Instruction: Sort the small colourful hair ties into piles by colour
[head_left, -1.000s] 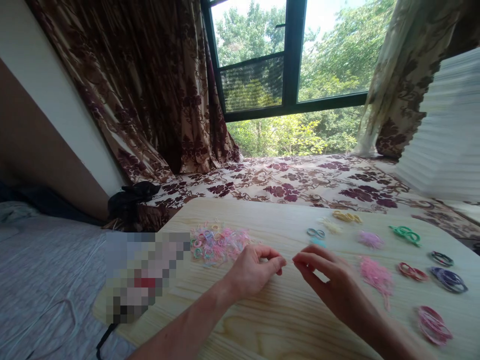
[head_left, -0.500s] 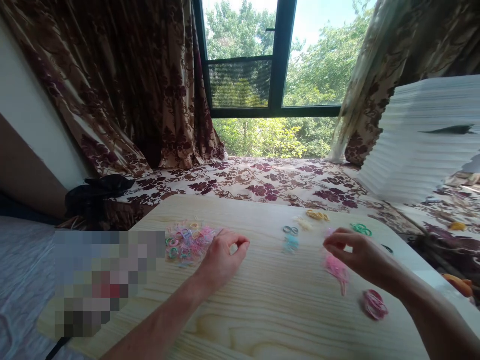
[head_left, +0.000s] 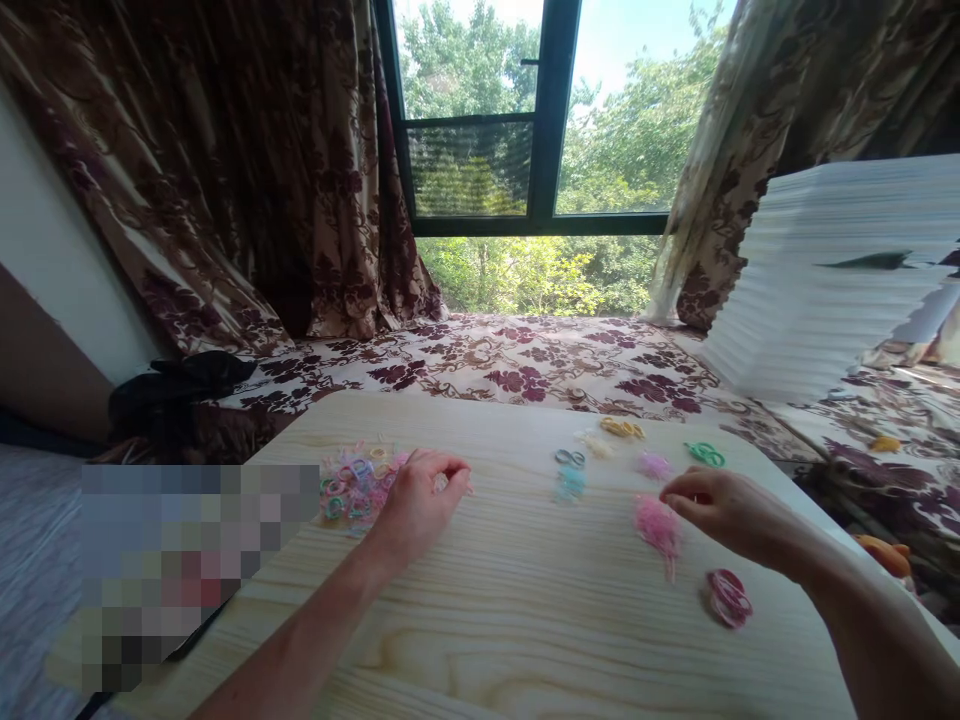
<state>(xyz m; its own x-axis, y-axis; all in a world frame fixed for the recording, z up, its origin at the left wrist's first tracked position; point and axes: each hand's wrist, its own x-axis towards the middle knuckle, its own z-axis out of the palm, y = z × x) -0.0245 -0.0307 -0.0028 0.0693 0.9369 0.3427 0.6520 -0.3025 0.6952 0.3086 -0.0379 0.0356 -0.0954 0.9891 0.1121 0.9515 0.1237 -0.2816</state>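
Observation:
My left hand (head_left: 424,495) is closed in a pinch at the right edge of a mixed pile of coloured elastic bands (head_left: 356,490). A pale trace shows at its fingertips, too small to make out. My right hand (head_left: 716,510) pinches just above and beside a heap of pink elastic bands (head_left: 657,524); what it holds, if anything, is hidden. Around it lie lilac bands (head_left: 655,465), green hair ties (head_left: 705,454) and dark pink hair ties (head_left: 729,598). Further left are light blue bands (head_left: 571,484), grey-blue hair ties (head_left: 569,458), cream bands (head_left: 597,445) and yellow hair ties (head_left: 622,428).
Everything lies on a light wooden table (head_left: 480,600). A blurred-out object (head_left: 187,570) sits at its left edge. Beyond are a floral-covered ledge (head_left: 517,360), a window and curtains. White pleated sheets (head_left: 832,280) stand at the right, with an orange toy-like item (head_left: 885,555) below.
The view has shifted slightly right. My right hand has moved off the lilac and pink bands, uncovering them. My left hand stays pinched beside the mixed pile.

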